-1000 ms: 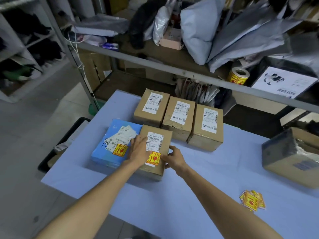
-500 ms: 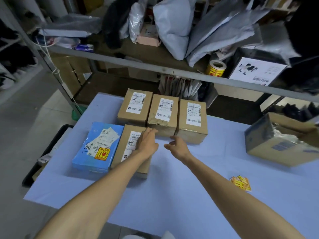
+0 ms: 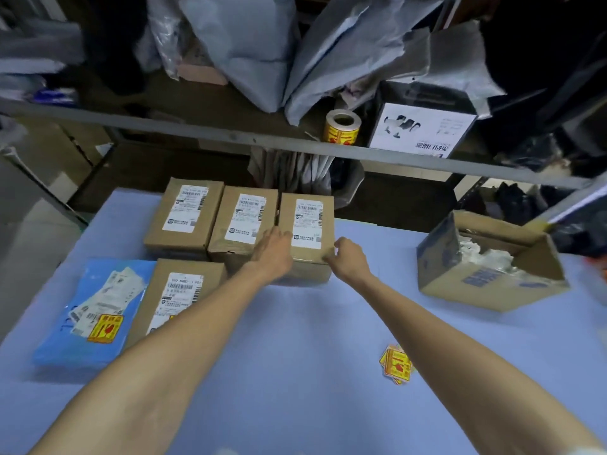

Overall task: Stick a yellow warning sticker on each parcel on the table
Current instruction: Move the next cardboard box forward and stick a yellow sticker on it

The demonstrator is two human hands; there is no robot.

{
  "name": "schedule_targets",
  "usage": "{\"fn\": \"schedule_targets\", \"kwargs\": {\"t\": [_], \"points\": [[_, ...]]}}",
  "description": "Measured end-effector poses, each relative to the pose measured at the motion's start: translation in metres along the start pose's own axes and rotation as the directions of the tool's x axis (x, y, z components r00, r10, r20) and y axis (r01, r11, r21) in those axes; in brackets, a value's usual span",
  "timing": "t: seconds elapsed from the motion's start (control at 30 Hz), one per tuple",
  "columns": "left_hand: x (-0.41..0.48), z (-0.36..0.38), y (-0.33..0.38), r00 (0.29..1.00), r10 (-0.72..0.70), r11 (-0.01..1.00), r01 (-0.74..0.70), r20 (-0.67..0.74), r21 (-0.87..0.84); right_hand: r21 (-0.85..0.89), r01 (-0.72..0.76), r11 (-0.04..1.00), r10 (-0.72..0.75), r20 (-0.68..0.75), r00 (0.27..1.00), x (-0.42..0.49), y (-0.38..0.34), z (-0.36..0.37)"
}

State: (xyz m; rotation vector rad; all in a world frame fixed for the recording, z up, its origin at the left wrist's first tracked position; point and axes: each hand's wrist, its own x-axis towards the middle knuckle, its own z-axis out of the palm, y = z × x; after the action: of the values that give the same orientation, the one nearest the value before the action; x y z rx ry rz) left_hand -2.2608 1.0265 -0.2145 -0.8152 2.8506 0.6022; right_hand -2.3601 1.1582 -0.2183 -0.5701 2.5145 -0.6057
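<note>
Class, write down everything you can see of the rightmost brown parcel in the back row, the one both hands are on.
The rightmost parcel is a brown cardboard box, closed, lying flat on the blue table at the right end of a row of three, flush against the middle parcel. A white shipping label with barcodes sits on its top; no yellow sticker shows. The left hand rests on its near left corner, the right hand curls round its near right corner.

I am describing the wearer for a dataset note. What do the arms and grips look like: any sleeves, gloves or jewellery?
The left arm and right arm are bare along all that shows. The left grip and right grip wear no gloves. No ring, watch or wristband is visible.
</note>
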Motion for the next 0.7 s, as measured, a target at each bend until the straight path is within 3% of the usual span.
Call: {"fn": "schedule_targets", "kwargs": {"t": [0.23, 0.43, 0.7], "points": [[0.030, 0.012, 0.012, 0.992, -0.128, 0.991, 0.128, 0.001, 0.043, 0.159, -0.103, 0.982, 0.087, 0.106, 0.991, 0.050, 0.003, 0.013], [0.035, 0.022, 0.015, 0.988, -0.156, 0.988, 0.156, -0.009, 0.010, 0.327, -0.086, 0.941, 0.043, 0.137, 0.990, 0.055, 0.018, 0.018], [-0.010, 0.036, 0.012, 0.971, -0.216, 0.929, 0.235, 0.099, -0.285, 0.422, -0.133, 0.897, 0.085, 0.131, 0.988, -0.012, 0.055, 0.025]]}}
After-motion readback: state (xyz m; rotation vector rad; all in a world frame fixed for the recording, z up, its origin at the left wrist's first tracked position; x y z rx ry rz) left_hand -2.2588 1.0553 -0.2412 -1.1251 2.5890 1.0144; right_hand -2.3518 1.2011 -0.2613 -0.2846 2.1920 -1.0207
